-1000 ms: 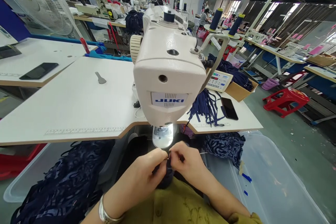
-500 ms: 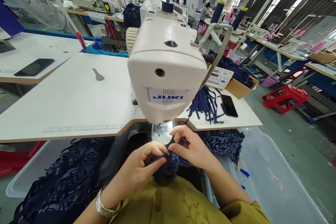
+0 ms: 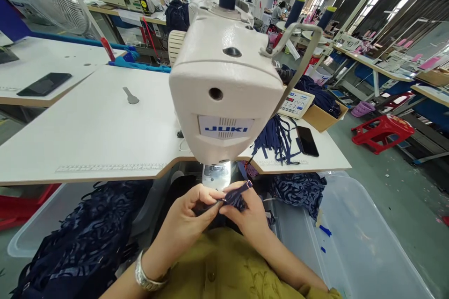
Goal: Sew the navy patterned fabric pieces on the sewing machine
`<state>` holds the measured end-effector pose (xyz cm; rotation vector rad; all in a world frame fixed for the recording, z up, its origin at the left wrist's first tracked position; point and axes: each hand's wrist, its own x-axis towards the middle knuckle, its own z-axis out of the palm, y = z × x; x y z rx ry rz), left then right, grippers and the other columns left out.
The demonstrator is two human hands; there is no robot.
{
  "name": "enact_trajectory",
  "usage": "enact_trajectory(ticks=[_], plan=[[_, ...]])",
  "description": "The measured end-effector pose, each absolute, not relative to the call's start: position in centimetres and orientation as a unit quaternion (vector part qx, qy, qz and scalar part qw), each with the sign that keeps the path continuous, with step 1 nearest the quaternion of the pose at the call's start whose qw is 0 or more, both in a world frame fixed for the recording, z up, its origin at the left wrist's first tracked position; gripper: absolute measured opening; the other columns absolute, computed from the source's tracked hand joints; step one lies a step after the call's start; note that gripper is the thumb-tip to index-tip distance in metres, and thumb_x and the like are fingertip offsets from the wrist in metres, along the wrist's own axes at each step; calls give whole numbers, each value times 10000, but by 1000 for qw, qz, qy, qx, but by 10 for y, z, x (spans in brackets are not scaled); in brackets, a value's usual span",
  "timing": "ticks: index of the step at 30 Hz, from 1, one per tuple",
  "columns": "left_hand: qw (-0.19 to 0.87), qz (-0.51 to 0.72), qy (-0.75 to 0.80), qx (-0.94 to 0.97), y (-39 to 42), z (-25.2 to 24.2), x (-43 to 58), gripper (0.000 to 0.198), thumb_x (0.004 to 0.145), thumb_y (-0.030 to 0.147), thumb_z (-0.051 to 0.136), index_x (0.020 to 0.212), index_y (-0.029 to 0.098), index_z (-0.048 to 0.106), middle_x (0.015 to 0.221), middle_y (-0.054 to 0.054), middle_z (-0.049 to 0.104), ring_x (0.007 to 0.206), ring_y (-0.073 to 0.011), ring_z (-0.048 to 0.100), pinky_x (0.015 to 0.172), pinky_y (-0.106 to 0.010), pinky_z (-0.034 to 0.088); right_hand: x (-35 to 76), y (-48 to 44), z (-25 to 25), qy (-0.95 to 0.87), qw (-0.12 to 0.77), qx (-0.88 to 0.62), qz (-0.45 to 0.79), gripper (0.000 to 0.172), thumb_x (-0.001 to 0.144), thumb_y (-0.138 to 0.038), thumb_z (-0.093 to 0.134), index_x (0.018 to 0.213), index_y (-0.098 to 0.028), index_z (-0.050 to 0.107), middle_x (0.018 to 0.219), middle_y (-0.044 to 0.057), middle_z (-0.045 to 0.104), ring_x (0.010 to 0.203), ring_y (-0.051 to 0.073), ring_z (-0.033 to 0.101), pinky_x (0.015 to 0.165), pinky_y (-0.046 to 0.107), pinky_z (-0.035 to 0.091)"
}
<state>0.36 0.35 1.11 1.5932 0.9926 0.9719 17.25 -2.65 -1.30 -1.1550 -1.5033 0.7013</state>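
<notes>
Close in front of my body, both hands pinch a navy fabric strap (image 3: pixel 238 193), just below the lit foot area of the white sewing machine (image 3: pixel 224 103). My left hand (image 3: pixel 196 210) has thumb and fingertips pressed on one end, where a tiny pale bit shows. Beside it, my right hand (image 3: pixel 247 217) grips the strap and some dark cloth, and the strap's free end sticks up past its fingers. The rest of that cloth is mostly hidden behind the hands. A small metal plate (image 3: pixel 216 176) shines beneath the machine head.
Dark patterned garments (image 3: pixel 84 233) fill a bin at the left; another patterned piece (image 3: pixel 298 191) hangs over the clear plastic bin (image 3: pixel 358 238) at right. On the table (image 3: pixel 105 135) lie navy straps (image 3: pixel 277 138), a phone (image 3: pixel 307 141) and a flat metal piece (image 3: pixel 131 96).
The rounded dark bundle under my hands has dropped from view. A strap end now rises between the fingers of my right hand, which has turned and moved slightly lower.
</notes>
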Motion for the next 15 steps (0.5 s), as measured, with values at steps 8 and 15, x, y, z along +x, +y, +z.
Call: enact_trajectory(ticks=[8, 15], plan=[[360, 421, 406, 727, -8, 4, 8, 36, 862, 207, 583, 844, 237, 572, 987, 9, 710, 895, -110, 668, 771, -199, 527, 155, -24, -28, -574, 664, -398, 266, 175, 846, -139, 652, 889, -308, 662, 903, -21, 611, 849, 134, 601, 769, 278, 496], [285, 440, 395, 754, -10, 5, 6, 67, 860, 172, 579, 878, 235, 592, 1031, -12, 690, 932, -126, 663, 796, -220, 529, 161, -23, -27, -624, 631, -389, 244, 152, 859, -157, 627, 913, -297, 656, 862, 4, 654, 798, 163, 619, 689, 324, 518]])
